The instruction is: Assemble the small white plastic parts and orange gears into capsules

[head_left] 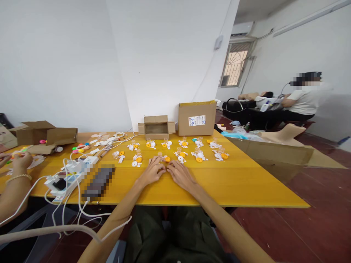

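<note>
Both hands meet close above the near middle of the yellow table (233,186). My left hand (152,171) has its fingers curled and pinched, and what they hold, if anything, is too small to make out. Opposite it, my right hand (179,174) is closed in the same way, its fingertips almost touching the left ones. Just beyond the fingertips lies an orange round plastic part (167,159). Small groups of parts surround the hands: a white disc (134,164), another orange round part (199,160), small white pieces and clear plastic cups (222,150).
An open small carton (156,128) and a larger cardboard box (196,120) stand at the back. Left are a power strip (74,179) with white cables, a phone (99,182) and another person's hand (23,162). A big carton (263,157) adjoins the right edge.
</note>
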A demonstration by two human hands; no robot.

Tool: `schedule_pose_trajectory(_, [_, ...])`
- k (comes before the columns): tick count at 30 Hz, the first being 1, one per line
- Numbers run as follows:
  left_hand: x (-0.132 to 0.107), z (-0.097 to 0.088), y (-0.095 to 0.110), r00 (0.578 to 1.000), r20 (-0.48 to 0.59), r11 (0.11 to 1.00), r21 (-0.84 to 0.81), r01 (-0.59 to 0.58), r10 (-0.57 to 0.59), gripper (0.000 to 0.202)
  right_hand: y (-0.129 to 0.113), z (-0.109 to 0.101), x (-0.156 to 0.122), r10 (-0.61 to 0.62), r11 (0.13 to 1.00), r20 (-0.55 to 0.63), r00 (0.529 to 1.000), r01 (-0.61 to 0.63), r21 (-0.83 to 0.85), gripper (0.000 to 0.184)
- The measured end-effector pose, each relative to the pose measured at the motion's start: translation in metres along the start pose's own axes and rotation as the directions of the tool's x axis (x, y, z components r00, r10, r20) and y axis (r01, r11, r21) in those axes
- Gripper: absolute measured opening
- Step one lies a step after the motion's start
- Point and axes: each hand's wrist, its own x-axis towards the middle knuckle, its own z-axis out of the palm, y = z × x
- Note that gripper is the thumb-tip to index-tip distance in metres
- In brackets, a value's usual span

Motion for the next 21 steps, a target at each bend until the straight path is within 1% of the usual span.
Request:
schedule_pose_trajectory(5, [-0.0016,-0.0019,0.0005,1.0,0.002,0.999,-0.042,0.028,-0.028,0.011,-0.0005,-0.0034,0.0,-0.044,0.999,0.028,0.999,0.043,0.01,0.024])
schedule_pose_trajectory(12, [-0.0052,-0.0035,-0.0013,0.999,-0.014,0.998,-0.037,0.041,-0.042,0.013,-0.0006,-0.0021,0.0029,-0.074,0.996,0.099,0.992,0.078,-0.033,0.027])
schedule_pose_trajectory(15, [-0.0065,-0.0039,-0.0014,0.999,-0.025,0.999,-0.031,0.039,-0.04,0.013,-0.0011,-0.0016,0.0045,-0.051,0.997,0.109,0.993,0.057,-0.049,0.026])
schedule_pose_trajectory(21, [-0.0077,-0.0043,-0.0027,0.998,-0.039,0.999,-0.008,0.041,-0.041,0.013,-0.0002,0.0026,0.0062,0.031,0.998,0.076,0.997,-0.027,-0.055,0.024])
